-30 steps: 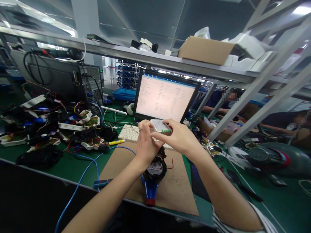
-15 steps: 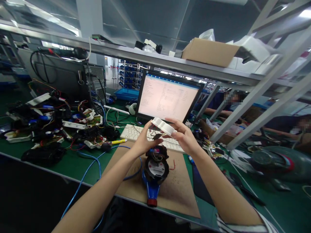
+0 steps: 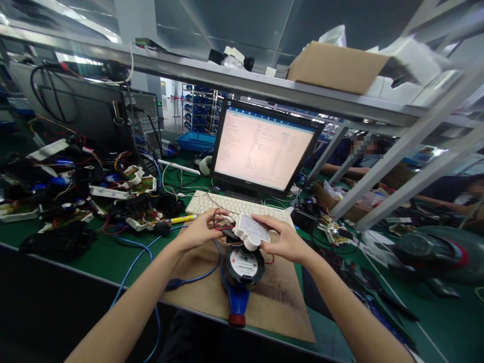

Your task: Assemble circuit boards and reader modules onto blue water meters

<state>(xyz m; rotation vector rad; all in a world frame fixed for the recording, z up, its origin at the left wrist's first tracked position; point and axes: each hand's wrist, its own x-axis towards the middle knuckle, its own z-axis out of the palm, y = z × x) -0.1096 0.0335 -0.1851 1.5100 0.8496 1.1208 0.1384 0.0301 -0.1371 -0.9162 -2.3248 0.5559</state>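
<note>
A white plastic module housing with a flat pale face is tilted above the meter, and my right hand grips its right side between thumb and fingers. To its left, my left hand has its fingers closed around thin wires at a black part, whose full shape is hidden. Below both hands lies a blue water meter with a round dial and a red end cap. Its upper end is partly covered by the white housing.
The meter rests on a brown board. Behind are a white keyboard and a monitor. Wired parts pile up at left, near a blue cable. A power tool lies at right; people sit beyond the shelf posts.
The white housing has come down and turned, so its flat face now shows. My left hand has left its edge and moved left to the wires; my right hand still grips it.
</note>
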